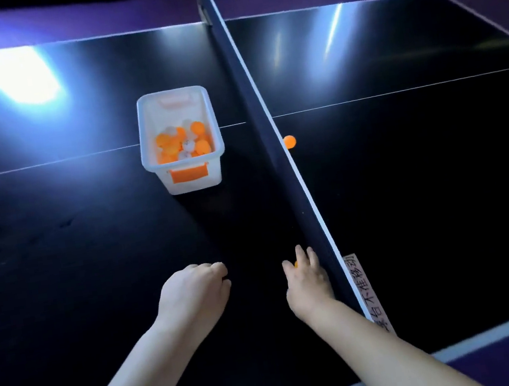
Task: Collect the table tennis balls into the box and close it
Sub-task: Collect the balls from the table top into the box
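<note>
A white plastic box [151, 122] with an orange latch stands open on the dark table, left of the net, holding several orange and white balls [182, 144]. One orange ball [289, 141] lies on the right side, against the net. My right hand [307, 278] is low beside the net near the front edge, its fingers around an orange ball [295, 264] that barely shows. My left hand [195, 291] hovers over the table with fingers curled under; whether it holds anything is hidden. No lid is in view.
The net [254, 104] runs from the far edge to the near edge, splitting the table. A paper label [366, 291] with writing hangs on its near end. The table's white edge line [495, 335] runs along the front right.
</note>
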